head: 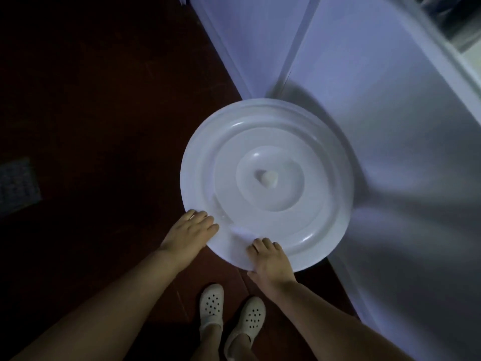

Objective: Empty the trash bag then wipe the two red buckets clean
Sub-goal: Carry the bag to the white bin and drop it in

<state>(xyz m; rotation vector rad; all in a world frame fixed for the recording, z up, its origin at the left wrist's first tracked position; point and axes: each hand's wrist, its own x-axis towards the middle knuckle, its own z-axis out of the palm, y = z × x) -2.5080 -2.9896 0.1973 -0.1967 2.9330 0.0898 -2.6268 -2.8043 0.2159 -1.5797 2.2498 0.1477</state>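
Observation:
A large round white lid (268,183) with raised rings and a small knob at its centre fills the middle of the head view. Whatever stands under it is hidden. My left hand (188,234) grips the lid's near-left rim, fingers curled over the top edge. My right hand (270,261) grips the near rim, fingers on top and thumb under the edge. No red bucket or trash bag shows in this frame.
White walls (377,126) meet in a corner right behind the lid, and a door frame runs up at the right. The floor (104,113) is dark red and dim. My two feet in white clogs (231,313) stand just below the lid. A dark mat (18,187) lies at far left.

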